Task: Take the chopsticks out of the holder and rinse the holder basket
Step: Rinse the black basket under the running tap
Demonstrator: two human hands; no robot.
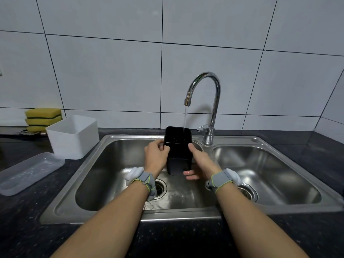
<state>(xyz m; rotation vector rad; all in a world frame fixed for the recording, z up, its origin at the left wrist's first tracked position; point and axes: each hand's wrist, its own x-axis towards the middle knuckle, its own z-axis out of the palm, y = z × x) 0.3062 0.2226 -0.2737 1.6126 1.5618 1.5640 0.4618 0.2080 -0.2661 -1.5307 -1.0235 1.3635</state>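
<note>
A black square holder basket [178, 155] is held upright over the left sink basin [104, 175], its perforated bottom visible through the open top. My left hand [156, 155] grips its left side near the rim. My right hand [200, 161] grips its right side, with fingers curled under the bottom. A thin stream of water [185, 118] runs from the chrome faucet [204, 90] into the basket's right rear corner. No chopsticks are in view.
A white rectangular container [73, 136] stands on the dark counter left of the sink, with stacked yellow sponges [43, 119] behind it. A clear plastic lid or tray [28, 172] lies at the far left. The right basin [266, 174] sits beside the faucet.
</note>
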